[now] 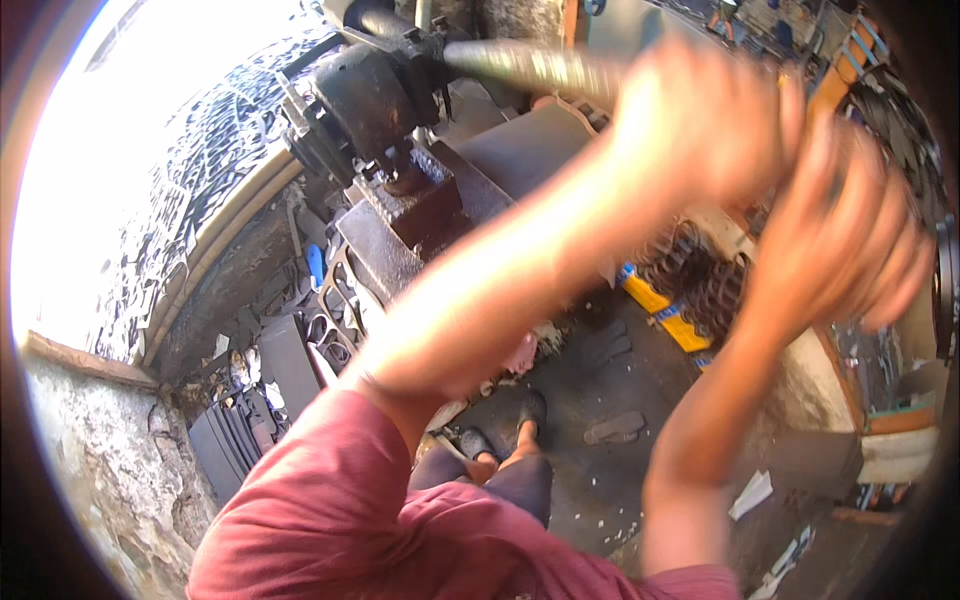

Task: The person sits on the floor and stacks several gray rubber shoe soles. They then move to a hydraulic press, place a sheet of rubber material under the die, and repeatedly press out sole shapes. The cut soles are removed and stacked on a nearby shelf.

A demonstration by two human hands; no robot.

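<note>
A thick metal bar [530, 68] runs to the right from the head of a dark, greasy machine [365, 95]. My left hand [705, 125] is closed around this bar, with the arm stretched across the middle of the view. Right beside it, my right hand [850, 225] has its fingers curled at the bar's outer end. Both hands are smeared by motion and hide that end. Below the machine head, a dark metal block [425, 200] sits on a flat metal plate [375, 240].
Black strip scraps [215, 130] are heaped behind a ledge at left. Dark flat sheets [225, 440] stack by the rough wall [110, 460]. Curved dark pieces [700, 275] lie near a yellow-and-blue box [665, 310]. A sole-shaped piece [615, 428] lies on the floor near my feet.
</note>
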